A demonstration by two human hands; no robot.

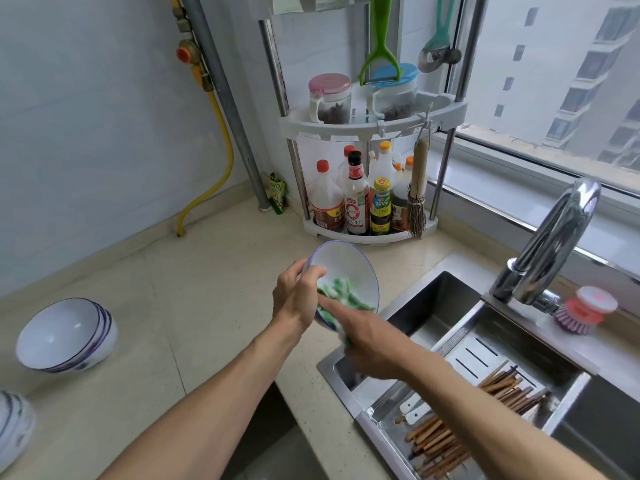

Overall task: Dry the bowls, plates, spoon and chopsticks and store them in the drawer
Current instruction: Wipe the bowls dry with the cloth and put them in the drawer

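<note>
Your left hand (294,299) grips the rim of a white bowl (349,271) with a blue edge, fingers (313,271) curled over its lip, holding it tilted in the air above the desk (214,306), just at the sink's (433,306) 9 o'clock corner. Your right hand (370,344) presses a green cloth (341,296) into the bowl; its fingers are blurred, so how tightly they curl on the cloth you cannot tell (one finger reaches straight onto the cloth). At 9 o'clock from the held bowl, well apart, a stack of bowls (67,336) lies tipped on the desk, and another bowl (14,427) shows partly at the 8 o'clock edge of the view. The chopsticks (467,417) lie in a heap in the metal drain tray (485,341) set across the sink, at 5 o'clock from the held bowl, beside two white handles (414,412).
</note>
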